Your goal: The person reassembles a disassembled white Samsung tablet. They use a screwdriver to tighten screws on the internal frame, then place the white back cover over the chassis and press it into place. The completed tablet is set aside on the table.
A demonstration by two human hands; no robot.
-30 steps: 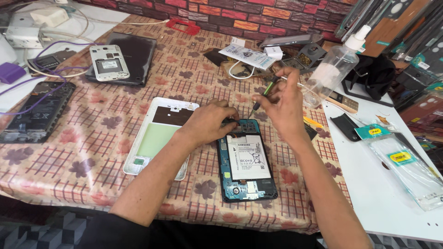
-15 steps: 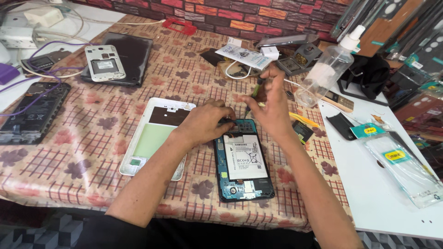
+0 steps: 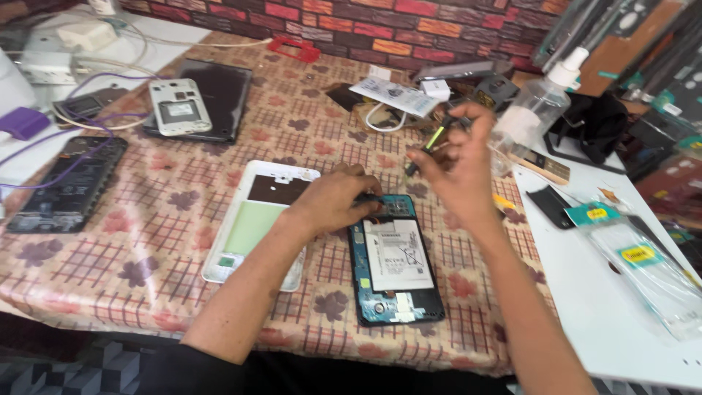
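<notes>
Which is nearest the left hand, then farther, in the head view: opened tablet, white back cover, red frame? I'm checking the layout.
1. Opened tablet, touching the left hand.
2. White back cover, just left.
3. Red frame, far by the wall.

The left hand [image 3: 333,199] is lying palm down, fingers curled and pressing low, its forearm stretching in from the lower left. The right hand [image 3: 457,164] is hovering higher, wrist bent, fingers pinching together, the bare forearm angling up from the lower right.

An opened tablet [image 3: 395,263] near the table's [image 3: 146,219] front edge is steadied at its top end by the left hand [image 3: 333,197]; a screwdriver [image 3: 431,143] is held raised in the right hand [image 3: 457,172]
</notes>
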